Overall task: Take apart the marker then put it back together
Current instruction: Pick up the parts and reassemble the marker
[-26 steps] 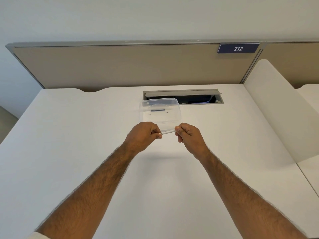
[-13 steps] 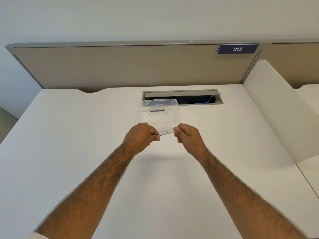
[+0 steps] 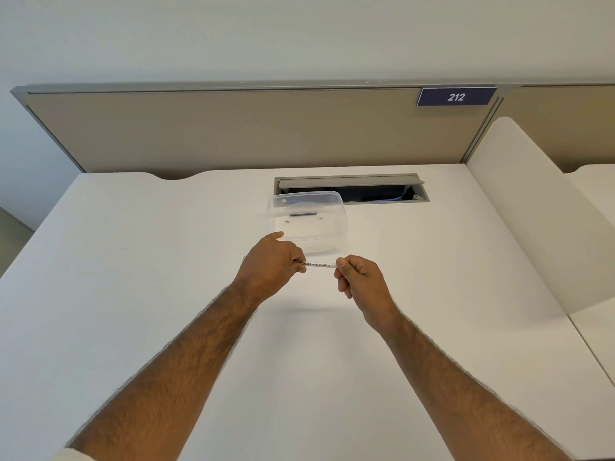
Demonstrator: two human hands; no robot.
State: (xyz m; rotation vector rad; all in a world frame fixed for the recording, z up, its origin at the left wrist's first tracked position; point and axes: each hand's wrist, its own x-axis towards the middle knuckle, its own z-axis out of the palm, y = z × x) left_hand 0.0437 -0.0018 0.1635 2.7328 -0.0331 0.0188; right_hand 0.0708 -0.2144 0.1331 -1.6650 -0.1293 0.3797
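Both hands meet over the middle of the worktop (image 3: 133, 277) with the marker (image 3: 318, 264) between them. The left hand (image 3: 269, 264) grips the marker's left end with thumb and curled fingers, while its index finger points far, toward the near left corner of the container (image 3: 307, 221); whether the fingertip touches it I cannot tell. The right hand (image 3: 361, 281) is curled into a loose fist and pinches the marker's right end between thumb and forefinger.

The marker is a slim white barrel with black print reading "WHITE BOARD" and a dark label block next to the left hand. It lies level, running left to right, held in the air above the worktop and just on the near side of the container. Both of its ends are hidden inside the hands.

The container is clear plastic with rounded corners and sits on the worktop; a short dark strip shows through it. Just beyond it, a cable slot (image 3: 352, 189) is cut into the worktop. A tan partition (image 3: 233, 128) stands at the far edge, with a blue sign (image 3: 456, 97) reading 212.
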